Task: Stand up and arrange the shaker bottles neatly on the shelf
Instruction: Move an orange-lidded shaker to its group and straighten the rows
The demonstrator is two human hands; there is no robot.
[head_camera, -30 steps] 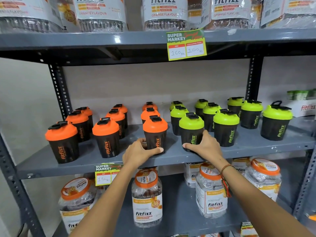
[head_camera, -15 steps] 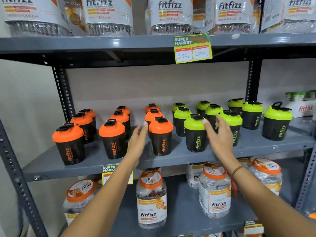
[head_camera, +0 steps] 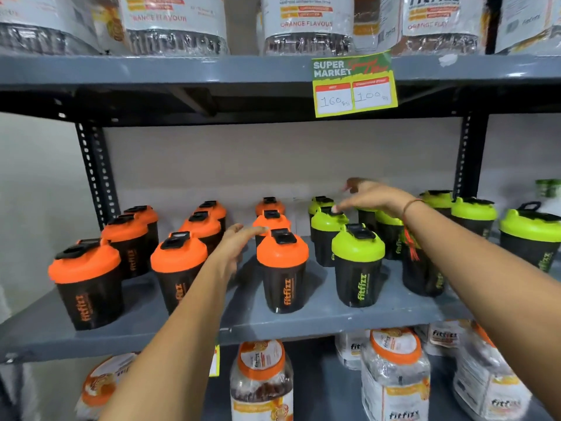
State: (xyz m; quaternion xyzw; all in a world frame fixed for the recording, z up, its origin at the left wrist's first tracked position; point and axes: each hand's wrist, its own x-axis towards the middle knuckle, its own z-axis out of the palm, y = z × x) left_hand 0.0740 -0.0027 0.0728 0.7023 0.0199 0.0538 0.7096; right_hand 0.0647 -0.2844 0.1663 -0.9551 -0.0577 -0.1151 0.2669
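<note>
Orange and lime domed lids cap the black tapered shaker bottles, all upright on the grey metal shelf point(head_camera: 318, 322) across the middle of the frame. Orange-lidded ones fill the left half, with the nearest orange bottle point(head_camera: 282, 268) at centre; green-lidded ones run to the right, the nearest green bottle point(head_camera: 358, 265) beside it. My left hand point(head_camera: 235, 247) hovers flat and loose-fingered between two orange rows, gripping nothing. My right hand point(head_camera: 373, 197) reaches over the green rows, fingers spread; one fingertip seems to touch a rear green lid point(head_camera: 326, 218), though blur makes that unsure. Clear plastic jars point(head_camera: 261, 381) sit below.
</note>
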